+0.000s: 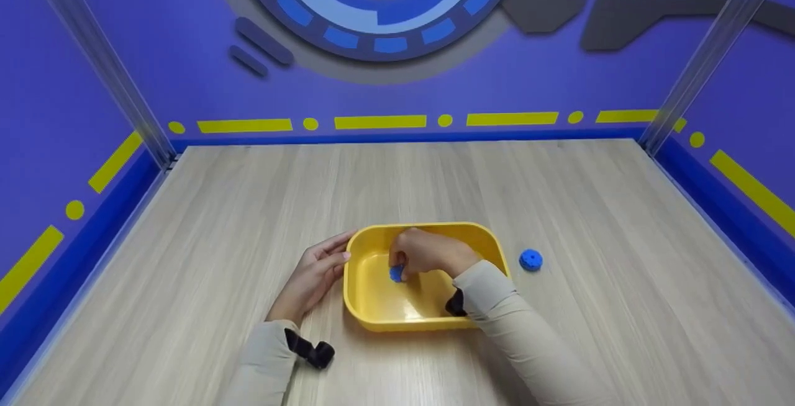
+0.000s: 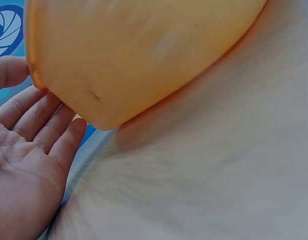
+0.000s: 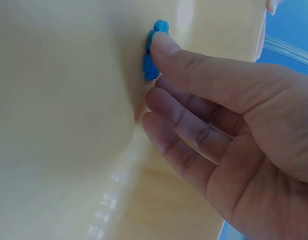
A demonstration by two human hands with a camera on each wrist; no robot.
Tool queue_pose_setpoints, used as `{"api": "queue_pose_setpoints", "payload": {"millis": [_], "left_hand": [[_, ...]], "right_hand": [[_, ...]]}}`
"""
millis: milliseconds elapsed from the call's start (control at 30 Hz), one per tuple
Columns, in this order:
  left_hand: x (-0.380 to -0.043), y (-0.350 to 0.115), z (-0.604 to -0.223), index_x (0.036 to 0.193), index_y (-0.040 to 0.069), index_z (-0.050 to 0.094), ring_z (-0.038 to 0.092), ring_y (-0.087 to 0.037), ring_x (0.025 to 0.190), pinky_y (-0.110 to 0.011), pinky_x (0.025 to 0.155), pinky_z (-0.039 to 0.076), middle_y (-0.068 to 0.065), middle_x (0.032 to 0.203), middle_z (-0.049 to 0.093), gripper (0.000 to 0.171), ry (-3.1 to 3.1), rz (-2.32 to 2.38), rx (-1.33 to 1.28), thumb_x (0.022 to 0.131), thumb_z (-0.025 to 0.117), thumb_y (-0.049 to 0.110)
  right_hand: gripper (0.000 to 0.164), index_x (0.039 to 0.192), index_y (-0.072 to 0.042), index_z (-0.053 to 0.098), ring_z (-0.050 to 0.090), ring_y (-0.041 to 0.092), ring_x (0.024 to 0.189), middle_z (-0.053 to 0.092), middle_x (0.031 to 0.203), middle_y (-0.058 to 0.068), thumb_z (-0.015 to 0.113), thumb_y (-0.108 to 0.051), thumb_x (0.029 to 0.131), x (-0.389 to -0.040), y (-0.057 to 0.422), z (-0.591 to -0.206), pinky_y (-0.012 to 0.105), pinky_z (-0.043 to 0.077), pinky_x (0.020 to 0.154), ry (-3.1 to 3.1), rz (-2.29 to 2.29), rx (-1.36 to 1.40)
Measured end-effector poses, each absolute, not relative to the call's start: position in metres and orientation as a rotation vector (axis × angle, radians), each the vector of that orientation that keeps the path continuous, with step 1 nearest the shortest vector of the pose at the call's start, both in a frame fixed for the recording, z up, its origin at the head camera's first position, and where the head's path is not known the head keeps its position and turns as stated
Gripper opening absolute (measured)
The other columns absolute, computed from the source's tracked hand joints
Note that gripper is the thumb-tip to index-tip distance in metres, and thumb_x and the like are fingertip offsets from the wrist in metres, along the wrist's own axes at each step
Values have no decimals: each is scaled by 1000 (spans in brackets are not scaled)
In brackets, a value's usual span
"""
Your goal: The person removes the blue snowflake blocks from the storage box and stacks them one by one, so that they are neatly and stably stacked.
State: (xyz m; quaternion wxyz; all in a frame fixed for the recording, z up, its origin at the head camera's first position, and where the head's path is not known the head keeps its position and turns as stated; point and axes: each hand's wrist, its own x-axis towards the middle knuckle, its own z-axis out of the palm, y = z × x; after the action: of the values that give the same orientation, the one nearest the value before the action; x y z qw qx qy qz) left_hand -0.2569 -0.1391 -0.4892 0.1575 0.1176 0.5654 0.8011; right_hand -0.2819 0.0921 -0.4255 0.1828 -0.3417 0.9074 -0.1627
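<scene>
A yellow plastic basin (image 1: pixel 428 325) stands on the table. Inside it, my right hand (image 1: pixel 428 251) pinches a small blue gear-like piece (image 1: pixel 396 274) between thumb and fingers, low over the basin floor. The right wrist view shows the thumb on this blue piece (image 3: pixel 150 62), seen nearly edge-on. At the basin's left side, my left hand (image 1: pixel 317 275) touches the rim with fairly straight fingers. In the left wrist view, the fingers (image 2: pixel 36 117) lie against the outer wall and the thumb is at the rim. Another blue gear-like piece (image 1: pixel 531 260) lies on the table right of the basin.
The wood-grain tabletop (image 1: pixel 248 207) extends around the basin. Blue-purple panels with yellow marks (image 1: pixel 380 121) enclose the table at the back and both sides. Metal posts (image 1: pixel 714 52) rise at the rear corners. Both wrists carry black camera mounts (image 1: pixel 320 355).
</scene>
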Motion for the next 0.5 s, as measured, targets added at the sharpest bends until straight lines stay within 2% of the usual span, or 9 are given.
{"api": "queue_pose_setpoints", "payload": {"millis": [167, 367, 500], "left_hand": [[-258, -140, -490, 146, -9, 30, 54, -15, 123, -30, 103, 47, -23, 150, 36, 61, 1613, 2295, 341, 91, 56, 3], [-258, -139, -491, 145, -9, 32, 55, -15, 121, -31, 102, 48, -20, 147, 42, 60, 1617, 2301, 337, 91, 56, 3], [-258, -139, -490, 145, -10, 31, 55, -16, 122, -31, 102, 48, -22, 149, 39, 60, 1620, 2298, 334, 91, 56, 2]], "right_hand": [[15, 90, -6, 70, 52, 8, 70, 67, 83, 0, 78, -5, 77, -281, 91, -425, 20, 49, 67, 2546, -437, -902], [19, 85, -9, 63, 46, 9, 69, 51, 74, -6, 78, -2, 76, -281, 94, -423, 19, 40, 62, 2551, -399, -895], [18, 85, -9, 62, 45, 9, 67, 48, 71, -6, 77, -2, 77, -279, 97, -420, 20, 38, 60, 2551, -406, -909]]}}
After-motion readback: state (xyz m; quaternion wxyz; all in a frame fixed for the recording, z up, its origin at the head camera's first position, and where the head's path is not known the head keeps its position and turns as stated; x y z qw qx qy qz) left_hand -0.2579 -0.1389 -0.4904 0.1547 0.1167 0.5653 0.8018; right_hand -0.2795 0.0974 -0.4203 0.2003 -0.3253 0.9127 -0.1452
